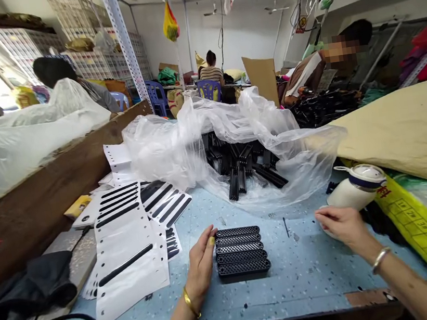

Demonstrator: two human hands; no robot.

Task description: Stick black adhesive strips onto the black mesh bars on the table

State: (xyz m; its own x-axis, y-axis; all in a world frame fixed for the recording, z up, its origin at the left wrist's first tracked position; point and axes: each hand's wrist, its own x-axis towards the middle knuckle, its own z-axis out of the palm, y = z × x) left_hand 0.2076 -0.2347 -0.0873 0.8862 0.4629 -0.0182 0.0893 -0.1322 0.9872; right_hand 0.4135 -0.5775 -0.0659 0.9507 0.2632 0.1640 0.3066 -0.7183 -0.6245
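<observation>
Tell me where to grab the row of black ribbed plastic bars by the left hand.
Probably pinch the row of bars across its two short ends, one from each side. The left hand already rests at its left end; the right end is free, and the bars lie flat, packed side by side.

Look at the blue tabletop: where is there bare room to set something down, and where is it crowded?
Free: the blue tabletop between the stack of black parts and the right hand, and the near strip toward the front edge. Crowded: the white backing sheets beyond the left hand, and the plastic bag of black pieces at the back.
</observation>
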